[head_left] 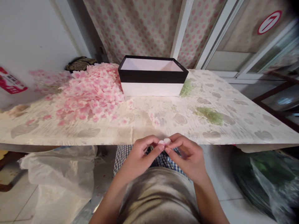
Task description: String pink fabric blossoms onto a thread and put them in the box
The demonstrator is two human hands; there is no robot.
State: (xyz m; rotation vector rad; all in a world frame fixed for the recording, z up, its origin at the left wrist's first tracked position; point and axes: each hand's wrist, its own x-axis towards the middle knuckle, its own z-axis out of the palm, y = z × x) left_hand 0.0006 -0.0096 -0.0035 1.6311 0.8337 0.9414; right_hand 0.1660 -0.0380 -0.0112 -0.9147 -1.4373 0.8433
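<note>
A small pale pink artificial flower (165,142) is pinched between both hands at the front edge of the table. My left hand (145,153) grips its left side with thumb and index finger. From the other side, my right hand (185,152) pinches it with thumb and fingers; whether a stem is among the fingertips I cannot tell. Just beyond the hands lie a few loose pink flowers (154,119). A large heap of pink artificial flowers (93,93) covers the table's left part.
A white box with a black rim (151,77) stands at the back of the patterned tablecloth (233,105). Right of centre lies a clump of thin green stems (210,115), with more green pieces (187,88) beside the box. A white plastic bag (63,180) hangs below left.
</note>
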